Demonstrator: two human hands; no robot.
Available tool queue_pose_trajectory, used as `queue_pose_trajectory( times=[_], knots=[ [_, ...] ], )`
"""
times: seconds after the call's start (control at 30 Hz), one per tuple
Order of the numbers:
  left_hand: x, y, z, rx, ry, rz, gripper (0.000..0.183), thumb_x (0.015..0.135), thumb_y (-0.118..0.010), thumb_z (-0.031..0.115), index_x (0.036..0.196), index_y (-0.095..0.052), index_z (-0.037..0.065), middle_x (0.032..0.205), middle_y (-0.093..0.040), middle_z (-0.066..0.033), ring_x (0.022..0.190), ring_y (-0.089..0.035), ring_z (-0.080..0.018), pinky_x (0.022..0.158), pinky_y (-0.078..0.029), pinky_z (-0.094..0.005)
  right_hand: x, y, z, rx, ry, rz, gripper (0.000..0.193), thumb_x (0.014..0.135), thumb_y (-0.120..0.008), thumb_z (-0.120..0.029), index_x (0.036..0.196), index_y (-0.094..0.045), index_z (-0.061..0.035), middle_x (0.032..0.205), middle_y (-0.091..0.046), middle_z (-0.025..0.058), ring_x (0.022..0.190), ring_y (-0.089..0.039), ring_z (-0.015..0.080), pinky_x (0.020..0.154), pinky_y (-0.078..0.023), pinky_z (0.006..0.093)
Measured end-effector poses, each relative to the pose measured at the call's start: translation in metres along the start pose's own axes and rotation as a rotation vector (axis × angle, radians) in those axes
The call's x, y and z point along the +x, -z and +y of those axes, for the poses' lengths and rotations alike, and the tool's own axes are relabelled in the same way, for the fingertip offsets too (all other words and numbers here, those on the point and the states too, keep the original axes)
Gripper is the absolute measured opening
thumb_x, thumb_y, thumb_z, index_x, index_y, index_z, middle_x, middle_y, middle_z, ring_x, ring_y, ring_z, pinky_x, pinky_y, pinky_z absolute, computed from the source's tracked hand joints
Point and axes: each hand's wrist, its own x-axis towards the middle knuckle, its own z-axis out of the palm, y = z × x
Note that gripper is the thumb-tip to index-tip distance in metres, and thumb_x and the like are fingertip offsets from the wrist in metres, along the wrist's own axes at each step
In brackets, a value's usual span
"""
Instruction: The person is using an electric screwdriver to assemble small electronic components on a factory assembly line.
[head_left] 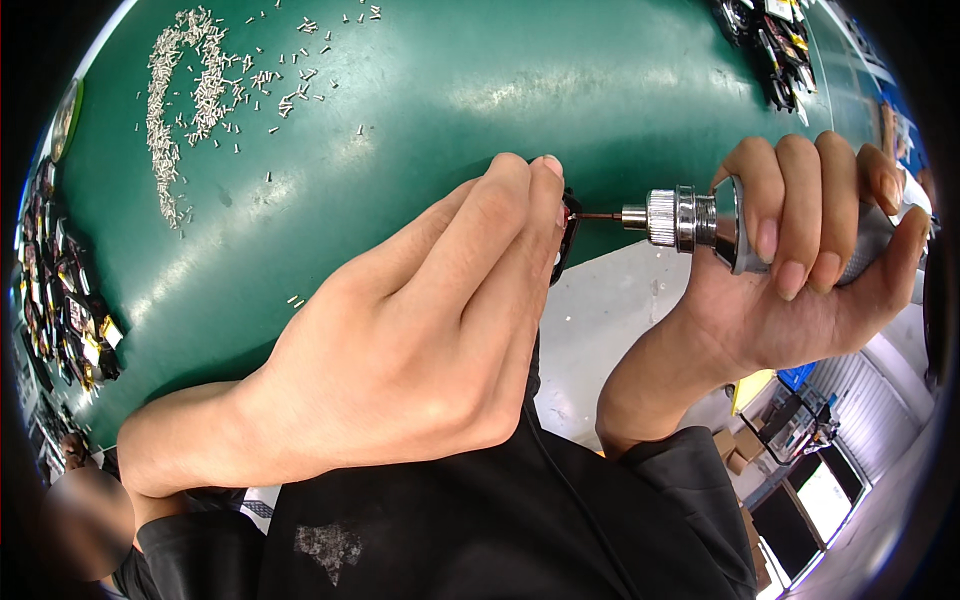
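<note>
My right hand [800, 240] is wrapped round an electric screwdriver [672, 218] with a grey grip and a shiny metal collar. Its thin bit points left and meets a small black part [566, 240]. That part is pinched in the fingertips of my left hand [420, 330], which hides most of it. A reddish spot shows on the part where the bit reaches it. Whether a screw sits at the bit's tip is too small to tell.
Many small silver screws [205, 85] lie scattered at the far left of the green table [430, 90]. Heaps of black parts lie along the left edge [65, 290] and at the far right [785, 50]. Shelving and cardboard boxes [742, 447] stand off to the lower right.
</note>
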Motion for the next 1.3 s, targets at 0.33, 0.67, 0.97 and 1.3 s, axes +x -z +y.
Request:
queue_pose_trajectory(
  times=[0.33,0.67,0.97,1.3],
  knots=[
    [0.0,-0.003,0.0,0.017,-0.009,0.011,0.035,0.058,-0.066,-0.006,0.091,-0.063,-0.017,0.099,-0.063,-0.0248,0.086,-0.062,-0.031,0.067,-0.056,-0.0323,-0.001,0.004,0.004,-0.015,0.016,0.008,0.022,0.088,-0.055,-0.026,0.089,-0.056,-0.0041,0.05,-0.042,-0.0041,0.042,-0.039,0.0063,0.05,-0.034,0.0235],
    [-0.001,-0.003,0.001,0.01,-0.001,0.03,0.038,0.055,-0.065,-0.007,0.091,-0.063,-0.017,0.098,-0.063,-0.0248,0.086,-0.062,-0.0314,0.068,-0.056,-0.0328,0.004,0.01,-0.003,-0.159,-0.03,-0.122,0.027,0.093,-0.047,-0.031,0.092,-0.056,-0.0056,0.053,-0.044,-0.0029,0.044,-0.042,0.008,0.051,-0.036,0.0245],
    [0.004,0.005,0.003,-0.039,-0.014,-0.015,0.036,0.058,-0.064,-0.005,0.091,-0.061,-0.016,0.102,-0.06,-0.0268,0.092,-0.059,-0.0338,0.072,-0.055,-0.0354,0.015,0.003,-0.001,-0.237,-0.072,-0.406,0.03,0.099,-0.035,-0.03,0.097,-0.053,-0.0066,0.054,-0.04,-0.003,0.044,-0.039,0.0071,0.049,-0.038,0.0253],
    [-0.002,0.022,0.001,0.022,0.01,-0.017,0.038,0.066,-0.059,0.009,0.097,-0.063,-0.013,0.107,-0.06,-0.0246,0.103,-0.057,-0.033,0.088,-0.049,-0.0364,0.01,-0.034,0.016,-0.156,-0.042,-0.213,0.014,0.091,-0.051,-0.008,0.085,-0.039,-0.0032,0.052,-0.035,-0.0007,0.039,-0.031,0.009,0.037,-0.029,0.025]
  ],
)
